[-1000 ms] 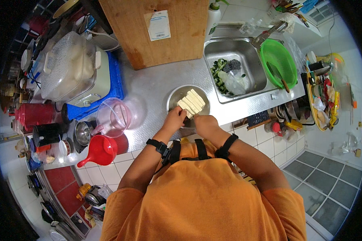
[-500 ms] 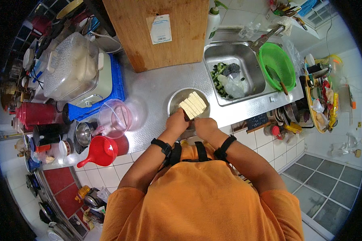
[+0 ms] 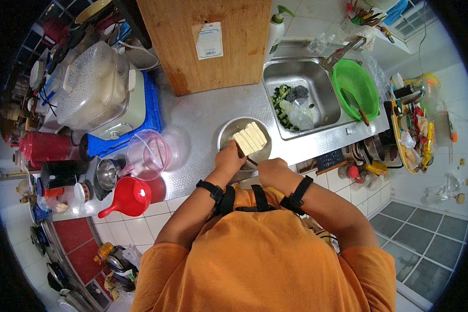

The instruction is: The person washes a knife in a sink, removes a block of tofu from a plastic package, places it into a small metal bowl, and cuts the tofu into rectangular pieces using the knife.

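A round steel bowl [image 3: 229,130] sits on the metal counter in front of me and holds a pale block cut into several slabs [image 3: 250,138]. My left hand [image 3: 229,158] reaches over the bowl's near rim, its curled fingers pressing on the block's near end. My right hand [image 3: 272,171] is a closed fist just right of it, at the counter's front edge. It grips a thin knife [image 3: 248,160] whose blade points at the block. Both wrists wear black straps.
A sink [image 3: 296,99] with green scraps is to the right, with a green colander [image 3: 354,86] beside it. A wooden board [image 3: 208,41] leans at the back. On the left are a clear pink jug [image 3: 148,153], a red scoop [image 3: 127,197] and an appliance on a blue crate [image 3: 104,93].
Both hands stay at the bowl's near rim with only small shifts. The block and the bowl have not moved.
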A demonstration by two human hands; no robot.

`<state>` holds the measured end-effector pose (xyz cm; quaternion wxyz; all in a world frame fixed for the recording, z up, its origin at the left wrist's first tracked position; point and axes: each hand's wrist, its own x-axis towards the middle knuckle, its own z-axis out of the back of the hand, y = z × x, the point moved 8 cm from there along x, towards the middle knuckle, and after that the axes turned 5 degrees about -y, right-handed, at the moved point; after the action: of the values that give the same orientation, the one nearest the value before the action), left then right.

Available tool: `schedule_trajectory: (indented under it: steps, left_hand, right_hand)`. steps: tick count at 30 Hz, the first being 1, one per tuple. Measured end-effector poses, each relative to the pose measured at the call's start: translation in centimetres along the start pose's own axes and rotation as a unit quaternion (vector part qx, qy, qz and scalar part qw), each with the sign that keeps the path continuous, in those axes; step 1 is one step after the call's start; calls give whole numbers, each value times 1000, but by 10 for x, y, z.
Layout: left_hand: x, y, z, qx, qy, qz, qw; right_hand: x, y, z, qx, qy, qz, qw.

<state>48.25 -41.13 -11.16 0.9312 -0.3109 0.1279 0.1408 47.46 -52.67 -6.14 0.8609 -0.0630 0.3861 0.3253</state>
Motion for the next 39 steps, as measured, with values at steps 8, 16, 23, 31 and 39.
schedule_trajectory:
  steps: [8,16,23,31,39]
  left_hand:
    - [5,8,-6,-80,14,-19,997]
    - [6,-48,51,16,-114,-159,981]
    - [24,-71,2,160,-40,-158,973]
    - [35,-51,13,48,-68,-116,990]
    - [45,-26,26,-117,-106,-110,981]
  right_hand:
    - [-6,-33,11,20,-14,21,999]
    - [-57,-94,-4,291,56,-86,951]
    - [-65,-96,-33,505,-65,-102,854]
    - [-70,-95,-53,597,-55,-105,794]
    - [-22,-95,-73,696,-146,-101,696]
